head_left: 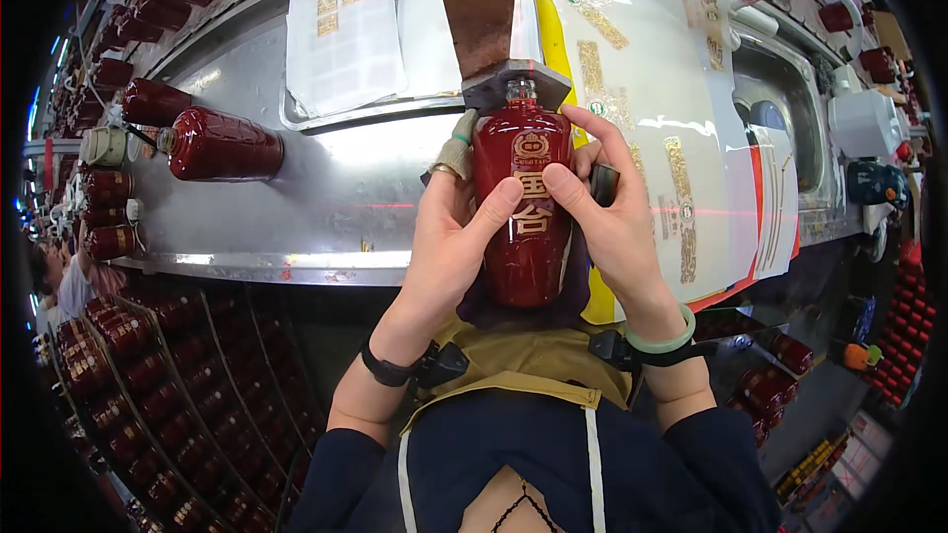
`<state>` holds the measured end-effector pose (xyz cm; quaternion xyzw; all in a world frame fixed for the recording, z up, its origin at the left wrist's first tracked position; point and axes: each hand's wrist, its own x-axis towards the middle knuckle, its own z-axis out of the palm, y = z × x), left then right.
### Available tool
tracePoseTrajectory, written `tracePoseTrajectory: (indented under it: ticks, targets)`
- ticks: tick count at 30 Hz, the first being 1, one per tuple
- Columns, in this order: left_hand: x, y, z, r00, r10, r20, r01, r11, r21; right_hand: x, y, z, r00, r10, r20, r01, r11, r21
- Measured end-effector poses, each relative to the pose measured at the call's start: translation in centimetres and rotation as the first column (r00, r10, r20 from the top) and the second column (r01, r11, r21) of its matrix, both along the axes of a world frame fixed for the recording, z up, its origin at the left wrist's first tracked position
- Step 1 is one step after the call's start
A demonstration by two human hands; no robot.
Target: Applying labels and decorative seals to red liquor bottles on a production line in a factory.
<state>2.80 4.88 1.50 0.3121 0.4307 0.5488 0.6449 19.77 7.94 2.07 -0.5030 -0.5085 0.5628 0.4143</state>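
A glossy dark red glass bottle point(521, 271) with gold lettering lies in front of me, its clear neck pointing away against a dark metal bracket point(484, 91). My left hand point(456, 227) grips its left side, thumb pressed on the front by the gold characters. A grey-beige covering wraps fingers of that hand. From the right, my right hand point(612, 212) clasps the bottle, thumb also on the lettering and index finger along the shoulder. A small black piece point(603, 184) sits at the right fingers; its kind is unclear. Part of the fingers is hidden behind the bottle.
Clear sheets with gold decals point(681, 207) cover the right of the metal table point(346, 188), near a sink point(780, 89). A tray holds a decal sheet point(346, 49). Red bottles point(225, 145) lie at left; racks of bottles point(163, 400) stand below. A brown post point(477, 0) rises behind the bracket.
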Motion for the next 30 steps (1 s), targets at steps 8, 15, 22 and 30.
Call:
tracePoseTrajectory:
  ticks: [8, 15, 22, 30]
  targets:
    - [0.1, 0.2, 0.5, 1.000, -0.006, 0.005, 0.006, 1.000, -0.015, 0.0, 0.2, 0.0, 1.000, -0.008, -0.022, 0.008, 1.000, -0.006]
    - [0.4, 0.1, 0.8, 0.999, 0.000, -0.053, 0.000, 1.000, 0.001, -1.0, 2.1, 0.6, 0.999, -0.034, -0.001, 0.034, 0.998, -0.047]
    - [0.5, 0.2, 0.8, 0.998, 0.010, -0.065, -0.010, 1.000, 0.008, -0.9, 2.1, 0.3, 0.999, -0.039, -0.014, 0.039, 0.999, -0.032]
    - [0.4, 0.0, 0.7, 0.995, 0.009, -0.096, -0.007, 1.000, 0.019, -1.0, 2.1, 0.6, 0.999, -0.040, -0.010, 0.040, 0.999, -0.036]
